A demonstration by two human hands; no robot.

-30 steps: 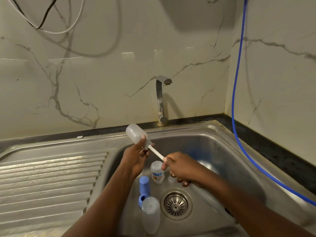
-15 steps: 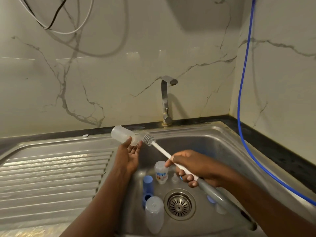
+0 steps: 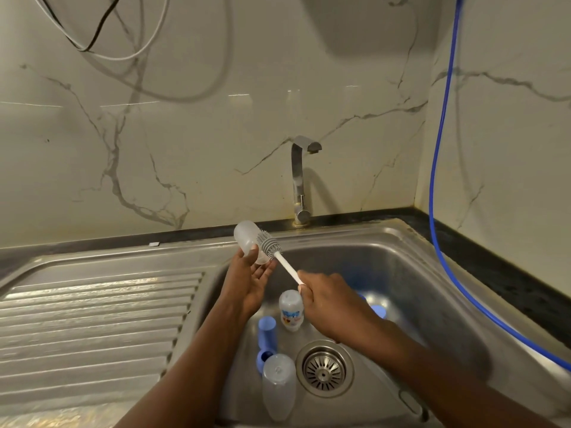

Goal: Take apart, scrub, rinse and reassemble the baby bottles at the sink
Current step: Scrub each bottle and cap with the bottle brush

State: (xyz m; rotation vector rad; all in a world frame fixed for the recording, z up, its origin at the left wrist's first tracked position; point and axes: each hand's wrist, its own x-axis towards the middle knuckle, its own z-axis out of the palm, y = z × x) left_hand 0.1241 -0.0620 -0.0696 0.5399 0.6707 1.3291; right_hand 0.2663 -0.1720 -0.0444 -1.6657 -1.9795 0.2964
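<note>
Single head-worn view (wide-angle), facing forward and down, close over sink [image 3: 401, 267], wall [image 3: 216, 149] behind.

1. Sink basin [image 3: 401, 273], floor; bearings taken from the drain strainer [image 3: 324, 369]. It is blocked at 8 o'clock by a frosted bottle [image 3: 278, 386] lying flat, at 10 by a blue ring [image 3: 264, 358] and blue cap [image 3: 267, 333], and at 11 by an upright printed bottle [image 3: 291, 310].
2. Bare steel is shown at 2 o'clock, beyond a blue piece [image 3: 378, 310] at 1.
3. The air over 11–12 o'clock is taken up by the left hand [image 3: 247, 282] holding a clear bottle [image 3: 247, 239] and the right hand [image 3: 330, 304] gripping the brush [image 3: 270, 244]; the tap [image 3: 299, 180] stands behind at 12.
4. Draining board [image 3: 92, 319], 9 o'clock: bare ribbed steel, open approach.
5. Blue hose [image 3: 432, 186]: hung along the right rim, 2 to 4 o'clock.
</note>
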